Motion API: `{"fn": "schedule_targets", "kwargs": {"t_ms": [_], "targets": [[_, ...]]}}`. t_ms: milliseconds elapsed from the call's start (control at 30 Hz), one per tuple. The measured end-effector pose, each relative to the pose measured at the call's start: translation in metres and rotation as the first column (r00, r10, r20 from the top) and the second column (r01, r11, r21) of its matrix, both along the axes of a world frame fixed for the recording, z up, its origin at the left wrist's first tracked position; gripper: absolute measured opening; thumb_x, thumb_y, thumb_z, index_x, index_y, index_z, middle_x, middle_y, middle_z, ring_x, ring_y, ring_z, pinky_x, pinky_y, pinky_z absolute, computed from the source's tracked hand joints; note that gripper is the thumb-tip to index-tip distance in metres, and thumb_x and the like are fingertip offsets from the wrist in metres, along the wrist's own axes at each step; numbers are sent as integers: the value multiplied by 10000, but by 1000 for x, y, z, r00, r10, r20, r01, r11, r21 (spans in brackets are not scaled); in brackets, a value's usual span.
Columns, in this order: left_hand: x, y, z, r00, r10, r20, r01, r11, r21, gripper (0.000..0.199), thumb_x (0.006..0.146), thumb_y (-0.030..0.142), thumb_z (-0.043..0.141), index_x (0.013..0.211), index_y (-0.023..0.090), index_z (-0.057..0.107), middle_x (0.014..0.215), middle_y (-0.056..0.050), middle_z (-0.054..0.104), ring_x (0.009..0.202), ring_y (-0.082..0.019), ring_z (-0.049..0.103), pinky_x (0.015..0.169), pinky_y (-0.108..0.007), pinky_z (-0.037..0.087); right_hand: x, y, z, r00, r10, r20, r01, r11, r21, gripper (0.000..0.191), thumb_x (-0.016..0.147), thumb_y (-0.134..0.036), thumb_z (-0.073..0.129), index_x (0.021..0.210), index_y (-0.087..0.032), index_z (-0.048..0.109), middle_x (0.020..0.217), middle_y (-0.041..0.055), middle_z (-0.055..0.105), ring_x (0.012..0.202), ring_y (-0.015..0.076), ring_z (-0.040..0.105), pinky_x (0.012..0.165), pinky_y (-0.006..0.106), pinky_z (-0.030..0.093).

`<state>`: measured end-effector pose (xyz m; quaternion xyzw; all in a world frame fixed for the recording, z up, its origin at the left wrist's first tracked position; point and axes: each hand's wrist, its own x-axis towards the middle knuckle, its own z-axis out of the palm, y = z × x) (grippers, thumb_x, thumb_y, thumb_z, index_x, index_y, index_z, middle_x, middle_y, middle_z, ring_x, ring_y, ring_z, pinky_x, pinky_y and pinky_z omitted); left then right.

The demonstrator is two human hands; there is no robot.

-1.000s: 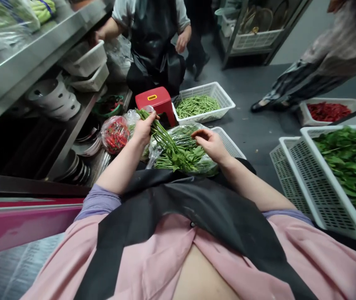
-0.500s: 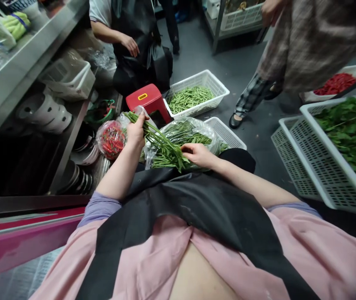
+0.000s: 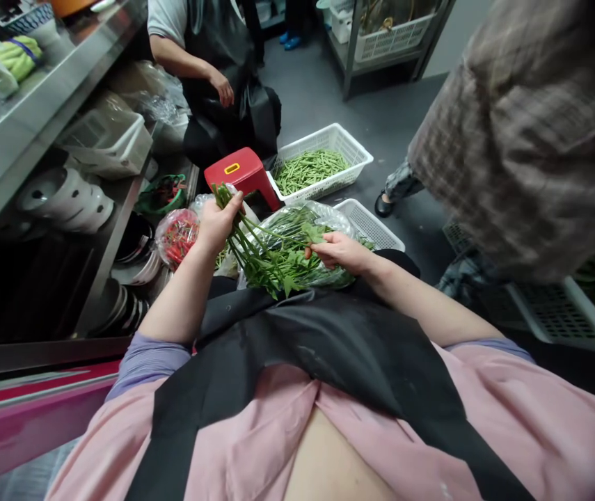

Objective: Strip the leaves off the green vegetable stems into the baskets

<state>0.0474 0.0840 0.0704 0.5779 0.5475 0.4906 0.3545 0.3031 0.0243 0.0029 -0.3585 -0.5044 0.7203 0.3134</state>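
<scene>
My left hand (image 3: 217,221) is closed around a bunch of long-stemmed leafy greens (image 3: 255,259), whose stems slant down to the right. Pinched in the fingers of my right hand (image 3: 343,252) is a leafy stem (image 3: 314,235) at the right side of the bunch. Below and behind both hands lies a clear plastic bag (image 3: 346,224) with more greens in it. A bag of red chilies (image 3: 178,236) sits just left of my left hand. The red stool (image 3: 239,170) stands beyond it.
A white basket of cut green beans (image 3: 323,167) is on the floor ahead, with another white basket (image 3: 375,226) nearer. A seated co-worker (image 3: 213,76) is ahead; another person (image 3: 495,139) stands close on the right. Shelves with bowls (image 3: 67,198) line the left.
The stems in my left hand now hang more spread out, and my right hand has moved slightly right with a leafy stem. The person on the right has come closer, covering the baskets there.
</scene>
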Motion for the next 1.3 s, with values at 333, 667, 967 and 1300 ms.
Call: {"fn": "schedule_targets", "kwargs": {"t_ms": [333, 667, 967, 1300], "targets": [[18, -27, -3, 986, -150, 72, 155, 985, -72, 344, 720, 380, 721, 527, 158, 544, 498, 10, 488, 466, -76, 434, 466, -201, 348, -22, 6, -23, 787, -602, -134, 523, 767, -372, 192, 758, -282, 517, 645, -212, 379, 418, -115, 179, 371, 50, 156, 381, 195, 231], [31, -18, -7, 978, -116, 171, 143, 977, -157, 386, 677, 415, 770, 533, 170, 509, 480, 23, 456, 438, -83, 439, 460, -221, 350, 13, 28, 7, 917, -400, 11, 386, 891, 240, 238, 704, -360, 673, 784, -150, 594, 517, -79, 410, 444, 32, 279, 437, 206, 211], [39, -4, -13, 967, -151, 206, 196, 955, -221, 434, 638, 453, 791, 533, 171, 480, 469, 19, 457, 435, -83, 438, 436, -224, 338, -16, 28, 10, 996, 80, 44, -84, 990, 117, 223, 718, -362, 624, 767, -144, 618, 625, -31, 519, 458, 35, 300, 399, 200, 178], [34, -3, -15, 976, -159, 151, 184, 969, -164, 397, 683, 423, 742, 525, 180, 470, 465, 27, 438, 424, -72, 403, 412, -205, 301, -18, 12, -4, 986, -42, -158, 47, 998, 33, 223, 722, -370, 603, 687, -173, 505, 621, -44, 426, 502, 51, 314, 443, 195, 237]]}}
